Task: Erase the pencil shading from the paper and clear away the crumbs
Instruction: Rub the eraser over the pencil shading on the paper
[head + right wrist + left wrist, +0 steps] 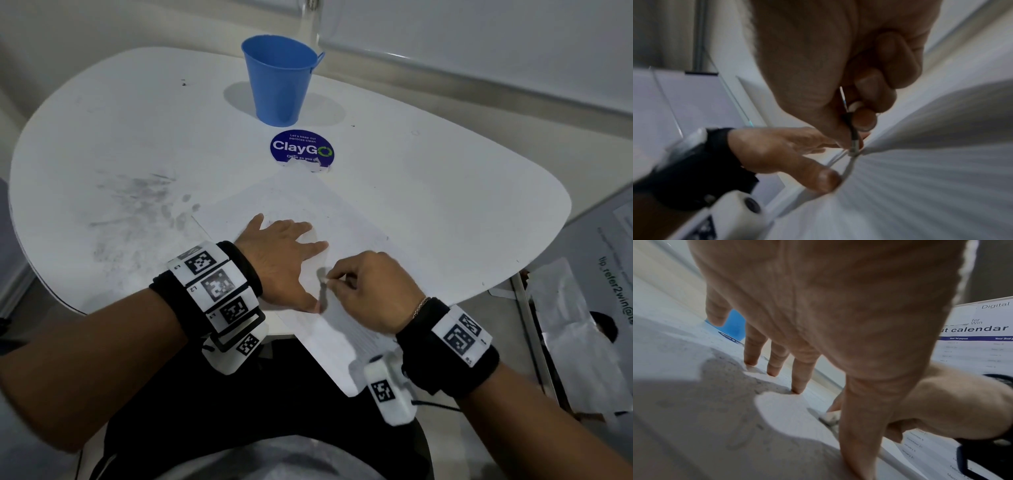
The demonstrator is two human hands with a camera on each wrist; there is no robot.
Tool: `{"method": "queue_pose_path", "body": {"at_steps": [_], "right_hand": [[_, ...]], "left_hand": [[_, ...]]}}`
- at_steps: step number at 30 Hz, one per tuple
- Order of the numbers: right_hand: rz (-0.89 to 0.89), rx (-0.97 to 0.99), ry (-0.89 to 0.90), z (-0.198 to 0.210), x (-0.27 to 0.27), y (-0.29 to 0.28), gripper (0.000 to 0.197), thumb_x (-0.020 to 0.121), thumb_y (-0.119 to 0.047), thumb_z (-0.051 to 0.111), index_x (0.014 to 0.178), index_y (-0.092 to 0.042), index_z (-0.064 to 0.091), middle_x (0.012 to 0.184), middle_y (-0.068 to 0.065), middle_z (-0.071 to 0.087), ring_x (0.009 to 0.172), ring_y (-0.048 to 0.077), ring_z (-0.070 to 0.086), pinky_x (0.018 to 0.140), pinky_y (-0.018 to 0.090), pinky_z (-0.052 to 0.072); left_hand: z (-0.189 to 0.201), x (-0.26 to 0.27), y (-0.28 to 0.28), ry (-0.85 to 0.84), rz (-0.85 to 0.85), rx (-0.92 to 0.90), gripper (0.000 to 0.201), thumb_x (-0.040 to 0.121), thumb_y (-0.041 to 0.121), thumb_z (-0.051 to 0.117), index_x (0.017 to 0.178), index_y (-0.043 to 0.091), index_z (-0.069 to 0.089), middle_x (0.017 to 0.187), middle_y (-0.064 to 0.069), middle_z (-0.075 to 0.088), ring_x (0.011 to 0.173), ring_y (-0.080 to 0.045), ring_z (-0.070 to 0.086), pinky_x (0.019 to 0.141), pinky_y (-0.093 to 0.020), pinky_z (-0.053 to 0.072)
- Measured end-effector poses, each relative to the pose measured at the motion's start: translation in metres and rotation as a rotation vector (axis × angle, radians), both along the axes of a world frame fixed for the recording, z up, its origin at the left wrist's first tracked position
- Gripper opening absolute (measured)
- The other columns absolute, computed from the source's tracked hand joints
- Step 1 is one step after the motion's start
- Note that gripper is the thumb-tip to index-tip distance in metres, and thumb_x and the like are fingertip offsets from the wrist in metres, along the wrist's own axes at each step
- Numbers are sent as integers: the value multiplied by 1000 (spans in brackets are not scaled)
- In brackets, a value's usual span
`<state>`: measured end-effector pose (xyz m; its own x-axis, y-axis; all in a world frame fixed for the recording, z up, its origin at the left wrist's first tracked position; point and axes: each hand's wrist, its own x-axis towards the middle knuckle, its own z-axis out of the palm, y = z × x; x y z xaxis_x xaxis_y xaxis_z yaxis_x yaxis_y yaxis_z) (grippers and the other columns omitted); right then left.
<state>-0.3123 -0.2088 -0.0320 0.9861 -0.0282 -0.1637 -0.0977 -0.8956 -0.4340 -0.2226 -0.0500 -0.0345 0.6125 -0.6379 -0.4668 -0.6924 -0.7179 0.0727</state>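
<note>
Paper (346,219) lies under the flat left hand (279,260); right hand (371,291) fingers pinch an eraser (323,281); blue bucket (279,80) interior hidden.

Paper (308,209) lies on the surface (428,178), its near end hanging over the front edge. Left hand (284,260) sits flat on it, right hand (373,291) just right of that. Behind the paper a sticker (301,149), and behind that the bucket (279,80).
</note>
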Motion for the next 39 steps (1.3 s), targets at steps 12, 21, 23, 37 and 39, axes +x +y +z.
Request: {"method": "queue_pose_path", "body": {"at_steps": [12, 21, 23, 37, 39], "right_hand": [[-19, 19, -6, -3, 3, -4, 15, 95, -33, 61, 94, -29, 76, 52, -24, 48, 55, -2, 48, 60, 22, 39], [14, 25, 6, -6, 1, 0, 15, 95, -34, 61, 93, -29, 76, 48, -28, 48, 52, -3, 45, 60, 22, 38], [-41, 4, 0, -3, 6, -6, 16, 95, -33, 60, 96, -30, 76, 62, -29, 56, 64, -1, 54, 65, 25, 44], [-72, -125, -98, -12, 0, 10, 24, 94, -34, 50, 91, -23, 71, 80, -4, 71, 76, 24, 64, 65, 33, 52], [-112, -123, -111, -14, 4, 3, 20, 93, -31, 51, 94, -24, 70, 84, -3, 71, 80, 25, 64, 65, 31, 50]], "left_hand": [[1, 0, 0, -3, -6, 10, 104, 78, 86, 47, 159, 43, -1, 169, 6, -9, 155, -19, -6, 123, -56, -3], [-3, 2, 1, -1, -5, 22, 108, 74, 88, 48, 158, 45, -5, 168, 8, -12, 155, -19, -9, 123, -56, -4], [-4, 2, 1, -2, -2, 21, 108, 74, 88, 48, 158, 45, -5, 168, 8, -12, 155, -18, -9, 123, -56, -4], [-4, 2, 1, -16, -2, -2, 105, 77, 89, 42, 159, 43, -4, 169, 6, -14, 155, -17, -11, 123, -56, -6], [-3, 2, 1, -26, 11, 1, 102, 80, 87, 42, 159, 43, -4, 168, 5, -16, 155, -18, -13, 123, -56, -8]]}}
